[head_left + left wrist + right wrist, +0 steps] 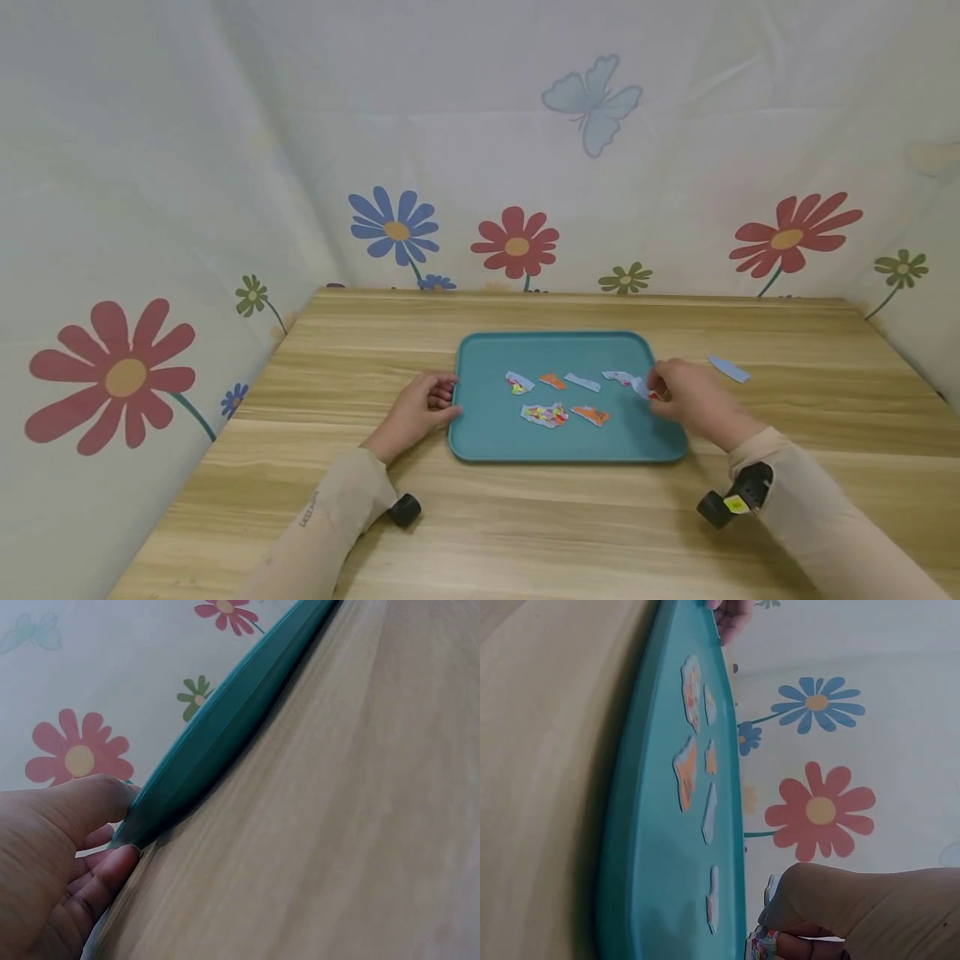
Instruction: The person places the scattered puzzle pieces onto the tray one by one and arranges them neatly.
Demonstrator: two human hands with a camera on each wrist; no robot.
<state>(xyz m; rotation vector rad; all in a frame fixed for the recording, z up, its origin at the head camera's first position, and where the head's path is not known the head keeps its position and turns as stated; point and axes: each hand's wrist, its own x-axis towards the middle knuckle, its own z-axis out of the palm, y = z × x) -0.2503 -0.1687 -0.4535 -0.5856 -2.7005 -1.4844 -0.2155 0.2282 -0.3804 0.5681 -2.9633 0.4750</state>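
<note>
A teal tray [567,446] lies on the table with several thin, ragged-edged picture pieces spread over it. Among them are a multicoloured piece [546,414], an orange piece [591,415] and a pale blue strip [582,382]. My left hand [420,410] pinches the tray's left rim between thumb and fingers, seen close in the left wrist view. Over the tray's right edge, my right hand [693,400] pinches a pale blue and multicoloured piece [763,943], partly hidden by its fingers.
A light blue piece [729,368] lies on the wooden table [555,533], right of the tray and beyond my right hand. A cloth backdrop [450,125] printed with flowers and a butterfly stands behind the table and at its sides.
</note>
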